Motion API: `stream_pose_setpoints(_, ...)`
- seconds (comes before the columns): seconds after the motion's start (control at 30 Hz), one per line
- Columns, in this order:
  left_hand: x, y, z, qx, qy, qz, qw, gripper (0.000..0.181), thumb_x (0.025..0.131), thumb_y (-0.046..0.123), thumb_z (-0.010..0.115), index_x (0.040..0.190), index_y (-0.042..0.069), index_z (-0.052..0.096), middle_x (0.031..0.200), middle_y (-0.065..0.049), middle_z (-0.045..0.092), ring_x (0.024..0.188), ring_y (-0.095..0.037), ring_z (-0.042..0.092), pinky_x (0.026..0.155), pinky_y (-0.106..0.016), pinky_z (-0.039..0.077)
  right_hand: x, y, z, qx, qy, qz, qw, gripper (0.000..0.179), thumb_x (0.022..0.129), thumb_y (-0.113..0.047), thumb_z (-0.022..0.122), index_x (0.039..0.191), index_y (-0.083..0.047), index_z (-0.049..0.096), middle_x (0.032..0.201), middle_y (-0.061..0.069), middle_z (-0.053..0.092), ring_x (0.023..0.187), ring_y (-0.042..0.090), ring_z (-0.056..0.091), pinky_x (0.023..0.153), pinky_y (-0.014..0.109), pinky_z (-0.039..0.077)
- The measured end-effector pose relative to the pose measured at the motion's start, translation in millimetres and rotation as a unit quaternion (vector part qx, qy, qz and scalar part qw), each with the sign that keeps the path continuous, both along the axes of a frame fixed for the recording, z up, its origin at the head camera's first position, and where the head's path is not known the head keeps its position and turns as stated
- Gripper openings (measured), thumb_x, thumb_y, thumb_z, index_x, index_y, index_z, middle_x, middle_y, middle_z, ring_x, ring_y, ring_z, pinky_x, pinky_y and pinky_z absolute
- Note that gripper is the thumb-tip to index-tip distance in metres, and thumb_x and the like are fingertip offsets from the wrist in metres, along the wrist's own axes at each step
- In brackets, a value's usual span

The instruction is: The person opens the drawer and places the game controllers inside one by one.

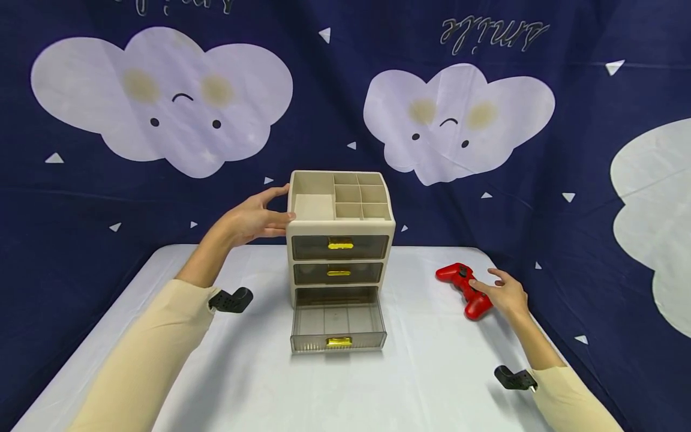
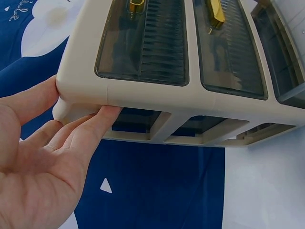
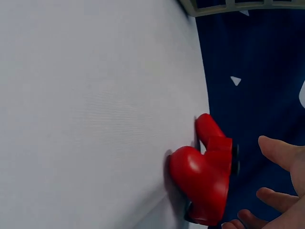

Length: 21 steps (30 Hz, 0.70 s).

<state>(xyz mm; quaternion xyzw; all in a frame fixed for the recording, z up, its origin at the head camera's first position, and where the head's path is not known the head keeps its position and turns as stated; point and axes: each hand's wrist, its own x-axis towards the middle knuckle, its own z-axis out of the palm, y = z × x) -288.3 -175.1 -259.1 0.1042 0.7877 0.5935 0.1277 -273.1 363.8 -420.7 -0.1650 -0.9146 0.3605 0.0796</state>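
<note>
A cream desktop organizer [image 1: 341, 225] with three smoky drawers stands upright on the table. Its bottom drawer [image 1: 338, 342] is pulled out, and no contents show inside; the upper two are closed. My left hand [image 1: 251, 219] touches the organizer's upper left side with extended fingers. In the left wrist view, fingertips [image 2: 109, 114] rest along the side panel near its top opening. To the right, a red game controller [image 1: 465, 291] lies on the table. My right hand [image 1: 507, 294] hovers over its right end, fingers apart; the right wrist view shows a gap between fingers and controller [image 3: 202, 176].
The white-covered table [image 1: 426, 384] reaches back to a dark blue curtain [image 1: 329, 108] printed with clouds. The organizer's top tray [image 1: 315, 207] is split into several compartments. Each sleeve carries a black wrist camera [image 1: 231, 300].
</note>
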Motion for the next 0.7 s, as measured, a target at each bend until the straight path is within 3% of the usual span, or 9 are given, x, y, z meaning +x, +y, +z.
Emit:
stream_pose_setpoints(0.2, 0.7, -1.2, 0.8, -0.002, 0.001, 0.003, 1.0000, 0.089, 0.100, 0.010, 0.065, 0.165, 0.024, 0.006, 0.156, -0.020, 0.040, 0.130, -0.038, 0.058, 0.108, -0.044, 0.052, 0.6, -1.5, -13.5, -0.001, 0.002, -0.002, 1.0000, 0.081, 0.088, -0.044, 0.075, 0.149, -0.001, 0.045, 0.143, 0.038, 0.045, 0.130, 0.053, 0.040, 0.102, 0.063, 0.042)
stream_pose_setpoints(0.43, -0.1, -0.3, -0.3, -0.002, 0.002, 0.006, 1.0000, 0.089, 0.099, 0.010, 0.066, 0.165, 0.024, 0.008, 0.154, -0.020, 0.042, 0.129, -0.037, 0.059, 0.105, -0.041, 0.054, -2.7, 0.5, -29.2, 0.003, 0.001, 0.008, 1.0000, 0.084, 0.088, -0.046, 0.075, 0.147, 0.004, 0.044, 0.132, 0.037, 0.053, 0.114, 0.045, 0.054, 0.087, 0.049, 0.051)
stream_pose_setpoints(0.7, 1.5, 0.4, 1.1, 0.002, 0.002, 0.000, 1.0000, 0.088, 0.100, 0.009, 0.064, 0.165, 0.024, 0.007, 0.155, -0.021, 0.040, 0.131, -0.038, 0.057, 0.110, -0.044, 0.051, -4.8, -1.4, -38.9, -0.009, 0.000, -0.004, 1.0000, 0.083, 0.088, -0.044, 0.076, 0.147, 0.004, 0.043, 0.139, 0.037, 0.051, 0.123, 0.048, 0.050, 0.105, 0.058, 0.043)
